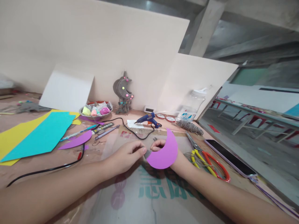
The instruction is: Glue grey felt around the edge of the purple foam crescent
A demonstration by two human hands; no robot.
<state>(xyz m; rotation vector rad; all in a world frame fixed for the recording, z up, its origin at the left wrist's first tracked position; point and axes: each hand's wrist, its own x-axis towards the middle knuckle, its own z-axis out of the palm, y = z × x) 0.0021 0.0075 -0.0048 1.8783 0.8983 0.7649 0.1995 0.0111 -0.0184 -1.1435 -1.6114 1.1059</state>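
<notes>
A purple paper crescent [167,155] stands raised over the work surface, its lower left tip wrapped in grey yarn [147,153]. My left hand [132,153] pinches that wrapped tip between thumb and fingers. Behind the crescent, my right hand [158,145] is closed with its fingers curled beside the inner curve. The paper covers part of this hand, and whatever its fingers grip cannot be made out. Yellow-handled scissors [198,155] and orange-handled scissors [219,166] lie right of my right wrist, with loose grey yarn around them.
A blue glue gun [148,119] trails a black cord. Behind are a bowl of coloured clay packets [97,110], a decorated grey moon [123,90] and a clear bottle [192,105]. A phone [230,158] lies right; turquoise card [44,135] lies left.
</notes>
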